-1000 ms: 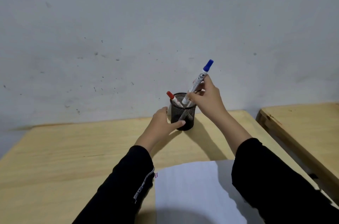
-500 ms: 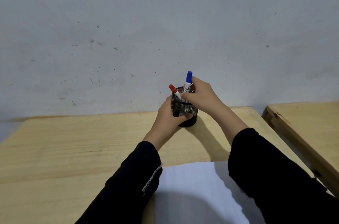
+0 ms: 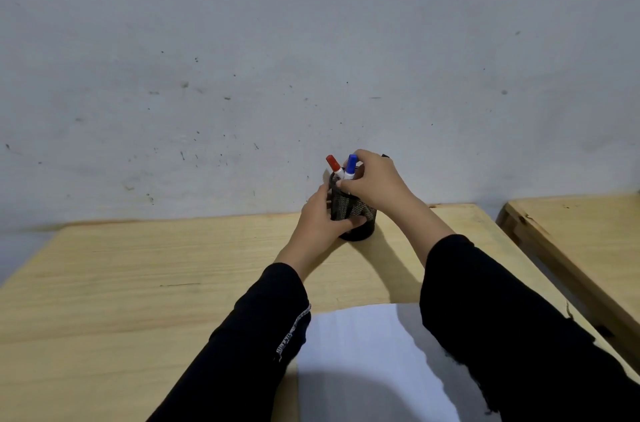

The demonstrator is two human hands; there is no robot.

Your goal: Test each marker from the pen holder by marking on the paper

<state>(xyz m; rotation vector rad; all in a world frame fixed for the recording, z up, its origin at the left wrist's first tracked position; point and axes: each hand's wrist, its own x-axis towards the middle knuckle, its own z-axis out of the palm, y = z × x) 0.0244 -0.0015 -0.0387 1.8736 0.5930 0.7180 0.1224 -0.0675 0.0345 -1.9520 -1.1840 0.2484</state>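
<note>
A black mesh pen holder (image 3: pixel 349 210) stands at the far edge of the wooden desk (image 3: pixel 138 283), against the wall. My left hand (image 3: pixel 320 219) wraps around its left side. A red-capped marker (image 3: pixel 334 165) leans out of the holder. Beside it a blue-capped marker (image 3: pixel 350 167) stands deep in the holder, with the fingers of my right hand (image 3: pixel 375 184) pinched on its barrel just above the rim. A white sheet of paper (image 3: pixel 363 362) lies on the near part of the desk between my black sleeves.
A grey speckled wall (image 3: pixel 311 58) rises right behind the desk. A second wooden desk (image 3: pixel 588 234) stands to the right, across a narrow gap. A dark object tip (image 3: pixel 385 155) shows behind my right hand.
My right hand has lowered the blue-capped marker from a raised tilt down into the holder. My left hand closed around the holder's side.
</note>
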